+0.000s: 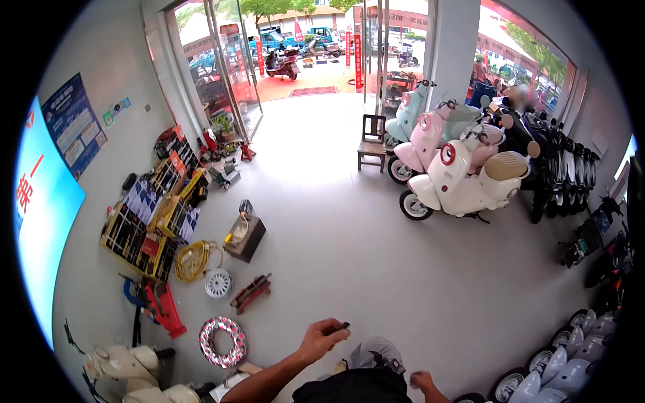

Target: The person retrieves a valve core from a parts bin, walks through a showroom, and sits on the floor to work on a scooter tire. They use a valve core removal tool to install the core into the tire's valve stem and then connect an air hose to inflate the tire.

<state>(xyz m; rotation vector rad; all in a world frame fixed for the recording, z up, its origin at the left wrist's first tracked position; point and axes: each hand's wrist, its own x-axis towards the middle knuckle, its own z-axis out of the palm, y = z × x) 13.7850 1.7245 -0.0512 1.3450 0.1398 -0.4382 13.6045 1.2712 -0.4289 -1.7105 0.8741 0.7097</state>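
Nearby, toward the left edge of the floor [322, 255], lie a patterned ring [240, 341], a white wheel [218, 283] and a yellow hose [181, 264], while scooters [451, 176] crowd the right edge. Above its near side, the left hand [322, 340] pinches a small black object [346, 326], partly hidden, in its fingers; I cannot tell whether the right hand [423, 381] grasps anything.
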